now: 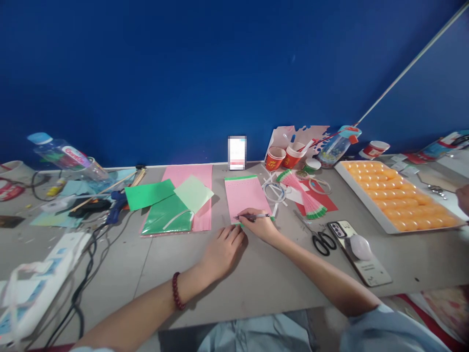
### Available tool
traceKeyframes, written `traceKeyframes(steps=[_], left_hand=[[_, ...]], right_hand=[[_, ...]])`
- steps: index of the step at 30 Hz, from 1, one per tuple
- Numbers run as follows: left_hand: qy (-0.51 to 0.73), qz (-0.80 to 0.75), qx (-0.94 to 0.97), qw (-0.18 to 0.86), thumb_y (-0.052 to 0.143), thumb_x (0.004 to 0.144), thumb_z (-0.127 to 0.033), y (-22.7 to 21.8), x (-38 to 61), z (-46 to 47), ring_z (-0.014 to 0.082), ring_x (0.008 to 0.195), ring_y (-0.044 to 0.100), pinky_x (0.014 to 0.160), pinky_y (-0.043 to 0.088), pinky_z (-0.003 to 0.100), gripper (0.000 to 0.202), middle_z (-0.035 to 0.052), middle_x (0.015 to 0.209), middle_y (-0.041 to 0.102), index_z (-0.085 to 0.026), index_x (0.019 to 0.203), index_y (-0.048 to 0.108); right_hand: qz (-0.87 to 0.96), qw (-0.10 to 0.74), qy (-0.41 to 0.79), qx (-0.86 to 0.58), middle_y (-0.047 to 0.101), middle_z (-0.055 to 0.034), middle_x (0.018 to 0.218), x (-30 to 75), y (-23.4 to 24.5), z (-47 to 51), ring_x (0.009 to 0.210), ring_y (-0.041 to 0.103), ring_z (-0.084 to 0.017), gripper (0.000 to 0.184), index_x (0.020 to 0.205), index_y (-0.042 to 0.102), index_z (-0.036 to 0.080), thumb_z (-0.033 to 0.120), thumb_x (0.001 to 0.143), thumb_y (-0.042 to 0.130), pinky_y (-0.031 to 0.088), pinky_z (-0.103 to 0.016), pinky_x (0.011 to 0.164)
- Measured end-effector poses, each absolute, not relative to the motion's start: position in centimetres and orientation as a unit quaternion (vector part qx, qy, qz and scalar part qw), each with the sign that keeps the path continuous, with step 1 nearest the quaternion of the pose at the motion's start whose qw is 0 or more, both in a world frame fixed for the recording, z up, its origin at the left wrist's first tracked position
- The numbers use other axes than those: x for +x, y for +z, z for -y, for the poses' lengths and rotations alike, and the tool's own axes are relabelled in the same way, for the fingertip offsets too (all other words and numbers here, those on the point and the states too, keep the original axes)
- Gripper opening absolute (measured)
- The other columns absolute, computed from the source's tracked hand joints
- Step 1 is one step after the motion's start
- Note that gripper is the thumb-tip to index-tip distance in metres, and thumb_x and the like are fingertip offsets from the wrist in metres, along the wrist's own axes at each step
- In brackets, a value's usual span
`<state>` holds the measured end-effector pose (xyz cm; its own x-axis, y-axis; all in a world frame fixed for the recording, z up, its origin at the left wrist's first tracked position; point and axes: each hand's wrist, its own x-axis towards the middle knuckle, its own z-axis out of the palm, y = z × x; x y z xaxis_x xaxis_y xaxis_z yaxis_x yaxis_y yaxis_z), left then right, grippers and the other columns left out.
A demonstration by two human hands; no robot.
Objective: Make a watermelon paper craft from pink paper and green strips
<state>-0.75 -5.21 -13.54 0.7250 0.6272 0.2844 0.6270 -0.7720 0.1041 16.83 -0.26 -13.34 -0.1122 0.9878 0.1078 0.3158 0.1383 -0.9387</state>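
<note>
A pink sheet of paper (247,198) with green strips along its far and near edges lies on the table in front of me. Dotted marks run across its far part and down its right side. My right hand (258,227) is closed around a pen (263,215), whose tip is by the sheet's lower left part. Flat on the table sits my left hand (225,250), fingers stretched toward the sheet's near edge and holding nothing. Right of the sheet are a folded pink-and-green paper fan (308,198) and black-handled scissors (322,243).
Green paper (150,195) and a pale green square (194,194) lie on the left, beside a glue gun (116,206) and a power strip (40,283). To the right are red paper cups (275,159), a phone (372,269) and a tray of orange balls (397,195). Another person's hand (463,198) shows far right.
</note>
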Motion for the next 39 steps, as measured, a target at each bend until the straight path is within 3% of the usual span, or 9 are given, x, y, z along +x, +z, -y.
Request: traceKeyframes(steps=[8, 33, 39], left_hand=[[0.153, -0.332, 0.931, 0.009, 0.041, 0.091, -0.013, -13.6, -0.9, 5.1, 0.0277, 0.113, 0.052, 0.091, 0.042, 0.042, 0.034, 0.0143, 0.123, 0.058, -0.013, 0.124, 0.049], [0.152, -0.334, 0.930, 0.019, 0.040, 0.092, -0.016, -14.0, -1.0, 5.2, 0.0276, 0.115, 0.050, 0.092, 0.041, 0.043, 0.035, 0.0139, 0.126, 0.056, -0.014, 0.127, 0.047], [0.150, -0.336, 0.929, 0.022, 0.040, 0.092, -0.016, -14.0, -1.0, 5.1, 0.0274, 0.115, 0.050, 0.093, 0.041, 0.042, 0.036, 0.0135, 0.127, 0.056, -0.015, 0.128, 0.046]], right_hand=[[0.587, 0.445, 0.382, -0.558, 0.064, -0.0003, 0.062, 17.8, -12.8, 0.2, 0.058, 0.059, -0.014, 0.011, 0.065, 0.061, 0.019, 0.028, 0.069, 0.056, 0.047, -0.024, 0.056], [0.581, 0.437, 0.395, -0.562, 0.065, -0.0007, 0.063, 17.8, -13.3, 0.1, 0.059, 0.059, -0.014, 0.012, 0.066, 0.062, 0.019, 0.029, 0.069, 0.057, 0.048, -0.025, 0.057], [0.563, 0.463, 0.385, -0.566, 0.063, -0.0013, 0.057, 18.3, -12.4, 0.1, 0.055, 0.056, -0.014, 0.014, 0.059, 0.057, 0.019, 0.029, 0.068, 0.055, 0.045, -0.024, 0.053]])
